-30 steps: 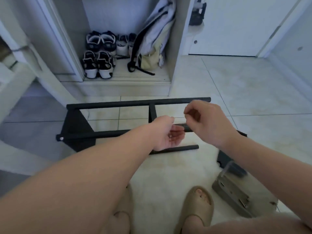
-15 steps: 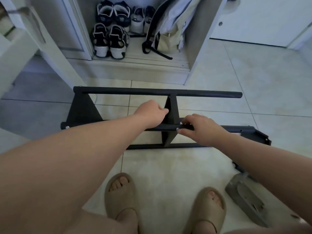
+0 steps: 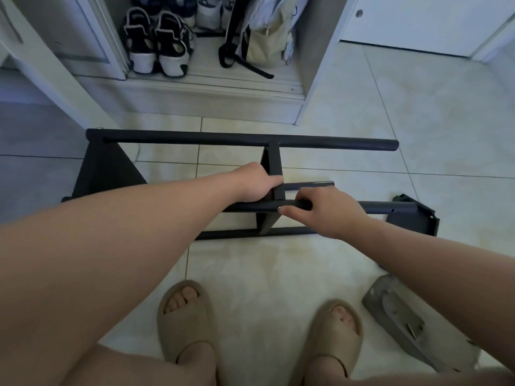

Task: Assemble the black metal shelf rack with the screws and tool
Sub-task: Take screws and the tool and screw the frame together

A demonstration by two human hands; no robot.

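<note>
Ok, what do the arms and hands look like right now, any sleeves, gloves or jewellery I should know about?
The left arm and right arm are bare as far up as the view shows, with no sleeves. The left hand and right hand wear no gloves, and no watch, bracelet or ring shows on either. On the feet are beige open-toed sandals.

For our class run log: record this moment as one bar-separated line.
phase: rack part-assembled | left hand: grips front bar beside centre brace | right hand: grips same bar
</note>
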